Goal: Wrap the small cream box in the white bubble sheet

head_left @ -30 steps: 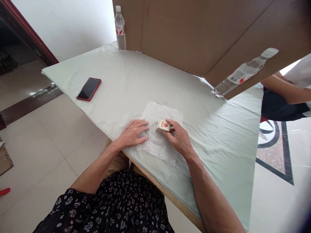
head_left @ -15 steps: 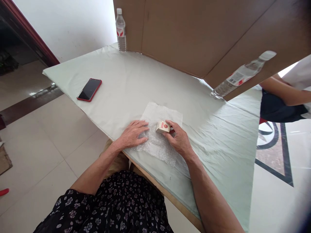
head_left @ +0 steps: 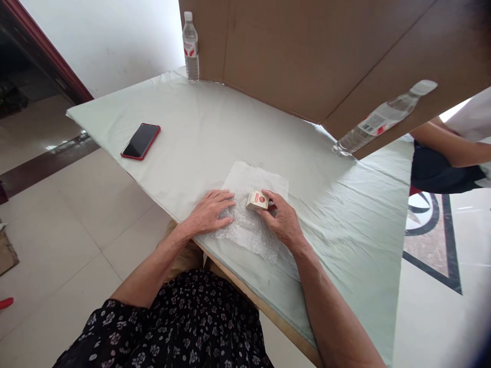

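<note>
A small cream-coloured cardboard box [head_left: 257,200] with red print rests on a sheet of bubble wrap [head_left: 249,232]. The fingers and thumb of my right hand [head_left: 283,217] grip the box at its right end. My left hand [head_left: 209,212] lies flat at the left edge of the wrap, fingers stretched out and holding nothing. The bubble wrap lies spread on the pale green tablecloth [head_left: 184,138] near the table's front edge.
A phone in a red case [head_left: 140,141] lies to the left. One plastic bottle [head_left: 191,48] stands at the back; another bottle [head_left: 383,120] is at the right, beside a brown cardboard panel [head_left: 276,56]. A person's arm [head_left: 448,143] shows beyond.
</note>
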A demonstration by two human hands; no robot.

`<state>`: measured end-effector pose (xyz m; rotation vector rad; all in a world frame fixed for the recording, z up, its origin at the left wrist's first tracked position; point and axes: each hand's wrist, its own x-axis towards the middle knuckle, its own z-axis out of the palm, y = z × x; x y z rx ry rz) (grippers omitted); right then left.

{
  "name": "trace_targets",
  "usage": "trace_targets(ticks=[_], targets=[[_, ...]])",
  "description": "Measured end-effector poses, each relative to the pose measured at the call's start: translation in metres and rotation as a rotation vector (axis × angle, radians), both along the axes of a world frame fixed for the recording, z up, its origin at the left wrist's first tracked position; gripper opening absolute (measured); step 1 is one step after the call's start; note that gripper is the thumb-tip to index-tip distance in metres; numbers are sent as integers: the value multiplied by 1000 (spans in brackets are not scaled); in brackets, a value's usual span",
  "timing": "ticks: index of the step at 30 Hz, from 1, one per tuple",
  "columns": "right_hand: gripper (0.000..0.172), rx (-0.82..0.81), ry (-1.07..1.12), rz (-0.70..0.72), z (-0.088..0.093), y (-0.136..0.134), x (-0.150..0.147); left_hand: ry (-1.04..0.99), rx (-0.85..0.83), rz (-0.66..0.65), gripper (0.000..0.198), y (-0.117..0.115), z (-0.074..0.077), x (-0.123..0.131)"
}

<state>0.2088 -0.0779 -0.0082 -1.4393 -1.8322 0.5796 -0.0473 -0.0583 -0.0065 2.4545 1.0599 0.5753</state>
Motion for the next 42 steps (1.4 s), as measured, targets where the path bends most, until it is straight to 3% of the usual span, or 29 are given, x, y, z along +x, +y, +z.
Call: trace_targets(ticks=[7,20,26,31,34,36,38,42], targets=[[47,78,22,-62,2,-1,-2,-5,-8,-3,40,0,0,0],[48,50,-130,27,-3,-2,-8,2,-3,-10,40,0,0,0],[47,57,-164,11,-2,-2,-9,45,68,20,38,-13,11,-1],[55,36,-195,49,6,-3,-6,158,119,-161,49,-31,28,-6],[54,94,-235,-15,23,-7,-5,186,161,-195,33,-36,29,-6],[42,132,-252,-41,37,-14,-5,134,177,-157,21,-36,26,-2],[32,127,-270,23,50,-23,-6,20,156,-77,17,-34,24,3],[44,47,-336,171,61,-45,-11,-251,-32,221,16,-24,28,17]])
